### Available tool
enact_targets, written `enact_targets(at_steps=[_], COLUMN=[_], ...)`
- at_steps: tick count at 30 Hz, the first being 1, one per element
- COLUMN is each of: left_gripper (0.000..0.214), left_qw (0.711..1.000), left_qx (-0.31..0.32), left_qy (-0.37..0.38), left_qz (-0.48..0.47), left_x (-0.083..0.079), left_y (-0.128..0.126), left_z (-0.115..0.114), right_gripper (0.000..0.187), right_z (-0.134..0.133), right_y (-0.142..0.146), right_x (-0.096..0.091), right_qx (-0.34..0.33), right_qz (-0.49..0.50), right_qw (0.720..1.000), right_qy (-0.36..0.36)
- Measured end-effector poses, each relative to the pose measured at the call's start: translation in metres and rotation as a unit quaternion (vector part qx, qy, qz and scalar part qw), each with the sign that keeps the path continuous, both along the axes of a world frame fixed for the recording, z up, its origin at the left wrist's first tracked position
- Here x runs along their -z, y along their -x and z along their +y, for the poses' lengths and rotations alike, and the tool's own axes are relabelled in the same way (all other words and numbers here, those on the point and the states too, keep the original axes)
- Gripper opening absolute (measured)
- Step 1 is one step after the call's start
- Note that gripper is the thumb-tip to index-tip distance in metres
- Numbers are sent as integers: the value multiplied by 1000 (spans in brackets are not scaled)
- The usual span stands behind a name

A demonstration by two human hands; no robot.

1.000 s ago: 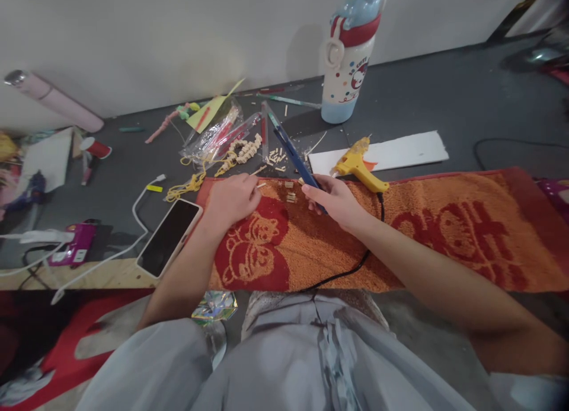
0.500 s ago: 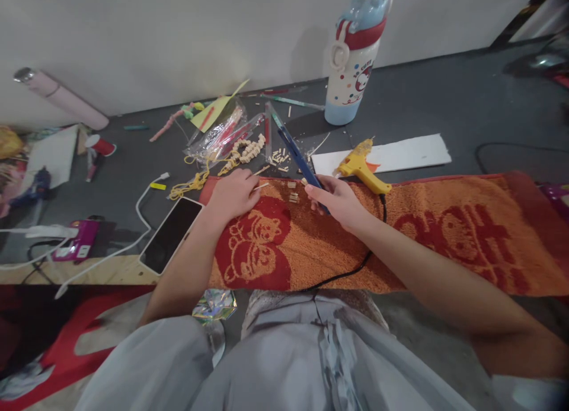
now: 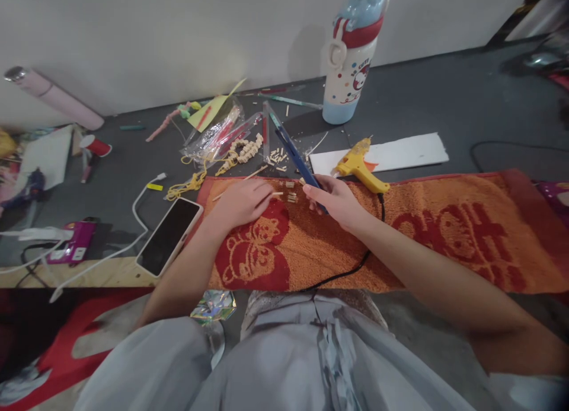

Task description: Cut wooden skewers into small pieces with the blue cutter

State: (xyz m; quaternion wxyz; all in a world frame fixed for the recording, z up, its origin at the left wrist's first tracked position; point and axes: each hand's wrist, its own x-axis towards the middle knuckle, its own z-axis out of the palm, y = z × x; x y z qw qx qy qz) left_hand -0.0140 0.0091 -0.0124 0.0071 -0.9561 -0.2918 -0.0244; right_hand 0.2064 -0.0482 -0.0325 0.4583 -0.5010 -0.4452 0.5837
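Note:
My left hand (image 3: pixel 245 202) rests on an orange and red towel (image 3: pixel 329 251), fingers closed on a thin wooden stick (image 3: pixel 278 193) whose pale end sticks out to the right. Under or beside that hand lies another thin stick (image 3: pixel 256 173). My right hand (image 3: pixel 334 198) grips a long, slim blue tool (image 3: pixel 291 147), pointing up and away; its exact kind is unclear. A small wooden bit (image 3: pixel 303 181) shows at the right thumb tip. Between the hands, several short cut stick pieces (image 3: pixel 291 196) lie in small groups on the towel.
Behind the hands are loose stick bits (image 3: pixel 278 156), a beaded yellow cord (image 3: pixel 244 152) and plastic packets (image 3: pixel 222 132). To the right sit a yellow glue gun (image 3: pixel 358 162), a white strip (image 3: pixel 409 153) and a tall bottle (image 3: pixel 351 67). A phone (image 3: pixel 169 236) lies left.
My left hand has slid a little to the right, and its stick now ends closer to the short pieces. The second stick shows more of its length. My right hand stays nearly still with the blue tool.

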Motion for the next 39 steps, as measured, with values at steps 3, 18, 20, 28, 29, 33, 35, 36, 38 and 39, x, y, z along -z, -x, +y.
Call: enact_targets(at_steps=[3,18,20,28,29,33,35,36,38,39], left_gripper=[29,22,22,21,21,22,21,21,21,21], left_qw=[999,993,992,991,991,989,988,988,987,987], left_qx=[34,19,20,22,20,20,22,23,23,23], left_qy=[24,86,83,68,67,76,79,80,79,79], left_qz=[-4,-81,-95,-112,-113,-124,-129,-130,-135,-138], left_x=[3,15,18,26,26,26,27,27,28,28], left_y=[-3,-14,-15,-16,-16,-15,-15,-15,-15,-14], left_z=[-2,-6,-6,-5,-4,-3,-3,-3,-2,-2], right_gripper=[32,34,34,33,33,34,34,34,34,34], right_z=[0,1,1,0,0,1,1,1,1,1], right_y=[0,0,0,0,0,0,0,0,0,0], right_x=[0,4,3,2,3,5,6,6,5,5], right_qx=[-2,-2,-2,-3,-3,-5,-7,-7,-10,-12], right_qz=[-2,-4,-4,-9,-11,-12,-15,-15,-16,-16], right_qw=[1000,1000,1000,1000,1000,1000,1000,1000,999,999], right_qy=[0,-4,-6,-5,-7,-20,-24,-25,-29,-30])
